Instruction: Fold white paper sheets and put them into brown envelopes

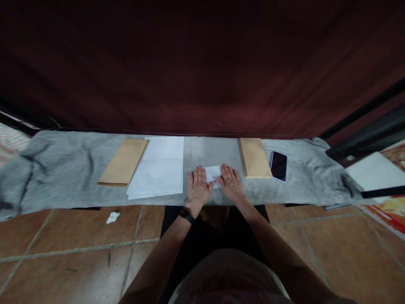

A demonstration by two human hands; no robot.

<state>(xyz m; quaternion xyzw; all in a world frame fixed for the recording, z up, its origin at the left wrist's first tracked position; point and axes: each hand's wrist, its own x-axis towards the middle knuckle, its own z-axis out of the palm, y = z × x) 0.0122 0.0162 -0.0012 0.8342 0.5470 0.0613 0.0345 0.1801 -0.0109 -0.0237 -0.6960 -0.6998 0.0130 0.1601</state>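
Observation:
A small folded piece of white paper point(212, 172) lies on the grey cloth in front of me. My left hand point(199, 188) rests flat on its left side, fingers stretched out and pointing away from me. On the right side my right hand point(231, 184) lies flat too, its fingers somewhat spread. Both thumbs point inward over the paper's near part. The paper's outer ends are hidden under the hands. Left of my left hand are larger white paper sheets point(161, 169), loosely stacked.
A grey cloth point(74, 169) covers the narrow bench. On it are a brown paper stack or envelope point(124, 161) at left, a tan board-like block point(256, 158) at right, and a phone point(279, 166) beyond it. A dark red curtain point(202, 84) hangs behind. Crumpled white paper point(113, 217) lies on the tiled floor.

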